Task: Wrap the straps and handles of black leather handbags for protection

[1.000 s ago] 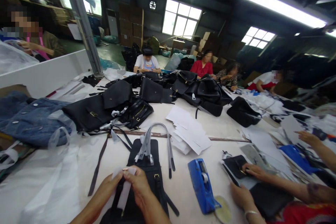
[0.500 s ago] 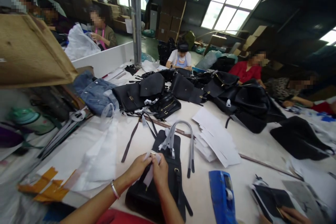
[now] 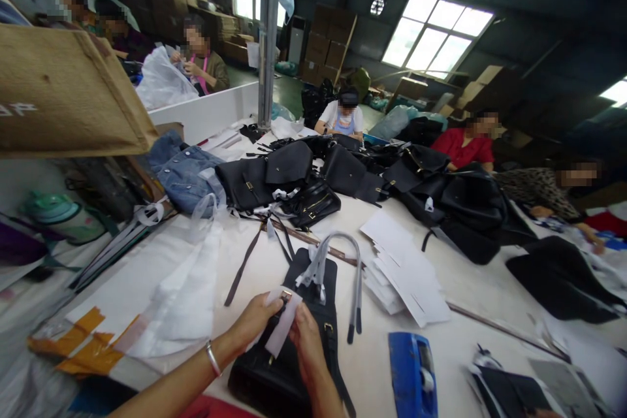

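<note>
A black leather backpack (image 3: 267, 382) lies on the table in front of me, its top end pointing away. My left hand (image 3: 258, 321) pinches a strap with a metal buckle (image 3: 285, 297) over the bag. A whitish, slightly see-through strip (image 3: 283, 333) lies around the buckle and hangs down toward me. My right hand (image 3: 307, 338) has its fingers closed at the strip's right edge; its fingertips are partly hidden behind it. Beyond my hands, the bag's handle (image 3: 360, 261) arches to the right, wrapped in plastic.
A blue tape dispenser (image 3: 412, 372) stands right of the bag. White sheets (image 3: 404, 268) lie behind it. Black bags (image 3: 353, 173) are heaped across the far table. Left are a denim garment (image 3: 183, 173) and orange tape (image 3: 91, 346). Several people sit around; a co-worker handles a black piece (image 3: 514, 392) lower right.
The strip, bunched between my fingers before, now shows broad and flatter around the buckle. My right hand has shifted slightly right and down from the buckle. The view has tilted a little.
</note>
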`<control>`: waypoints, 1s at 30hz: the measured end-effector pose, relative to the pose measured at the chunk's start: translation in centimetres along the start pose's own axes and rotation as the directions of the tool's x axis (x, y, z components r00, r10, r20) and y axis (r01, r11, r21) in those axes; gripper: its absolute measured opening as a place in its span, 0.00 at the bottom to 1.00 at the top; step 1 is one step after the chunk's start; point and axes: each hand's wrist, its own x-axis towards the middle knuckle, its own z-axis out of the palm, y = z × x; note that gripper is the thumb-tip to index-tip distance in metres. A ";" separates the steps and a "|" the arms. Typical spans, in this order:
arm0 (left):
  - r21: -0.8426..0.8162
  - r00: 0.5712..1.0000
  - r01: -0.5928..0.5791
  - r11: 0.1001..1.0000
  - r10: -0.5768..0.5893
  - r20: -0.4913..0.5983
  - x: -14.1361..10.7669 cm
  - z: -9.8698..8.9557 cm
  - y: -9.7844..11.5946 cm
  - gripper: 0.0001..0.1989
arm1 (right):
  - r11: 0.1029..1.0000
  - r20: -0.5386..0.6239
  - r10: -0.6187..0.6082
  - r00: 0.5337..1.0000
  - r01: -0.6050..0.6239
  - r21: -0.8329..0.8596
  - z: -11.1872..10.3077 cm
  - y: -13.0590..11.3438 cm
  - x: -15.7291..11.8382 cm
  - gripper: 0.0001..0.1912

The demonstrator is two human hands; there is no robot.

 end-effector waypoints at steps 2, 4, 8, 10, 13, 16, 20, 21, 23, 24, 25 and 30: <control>-0.015 0.999 0.014 1.000 -0.014 -0.035 -0.1 0.1 -0.1 0.19 | 1.000 -0.016 0.000 1.000 0.000 -0.011 0.1 0.4 0.2 0.28; -0.033 0.997 0.032 0.999 -0.035 -0.072 -0.2 0.2 -0.1 0.20 | 1.000 -0.029 0.000 1.000 -0.001 -0.030 0.2 0.6 0.4 0.29; -0.070 0.992 0.049 0.996 -0.057 -0.113 -0.1 0.1 -0.3 0.22 | 0.997 -0.035 0.010 0.999 -0.012 -0.074 -0.2 0.7 0.6 0.30; -0.083 0.992 0.032 0.996 -0.042 -0.120 0.0 0.1 -0.3 0.21 | 0.999 0.011 0.019 1.000 -0.018 -0.051 -0.4 0.4 0.5 0.30; -0.067 0.994 -0.001 0.998 -0.007 -0.109 0.0 0.1 -0.1 0.20 | 0.997 0.103 0.033 0.994 -0.040 0.066 -0.6 0.0 0.4 0.29; -0.010 0.997 -0.041 0.999 0.040 -0.071 0.0 0.2 -0.1 0.19 | 0.992 0.120 0.058 0.991 -0.070 0.103 -0.5 -0.1 0.7 0.27; 0.180 0.987 -0.077 0.981 0.101 -0.125 0.4 0.1 -0.7 0.15 | 0.997 0.103 0.071 0.992 -0.069 -0.026 -0.3 -0.2 1.6 0.23; 0.251 0.982 -0.069 0.966 0.111 -0.156 0.6 0.0 -0.9 0.13 | 0.996 0.102 0.059 0.993 -0.052 -0.070 -0.3 -0.3 1.9 0.22; 0.378 0.971 -0.057 0.924 0.139 -0.194 0.9 -0.2 -1.2 0.10 | 0.986 0.110 0.009 0.994 0.009 -0.165 -0.2 -0.8 2.3 0.21; 0.425 0.968 -0.059 0.903 0.155 -0.196 1.1 -0.3 -1.2 0.08 | 0.975 0.115 -0.030 0.993 0.054 -0.214 -0.1 -1.1 2.4 0.21; 0.462 0.967 -0.066 0.885 0.171 -0.188 1.1 -0.3 -1.1 0.07 | 0.958 0.115 -0.076 0.990 0.104 -0.266 0.0 -1.4 2.4 0.20; 0.506 0.969 -0.108 0.856 0.204 -0.138 0.7 0.5 -0.3 0.04 | 0.786 0.014 -0.312 0.950 0.267 -0.558 0.8 -2.0 1.9 0.16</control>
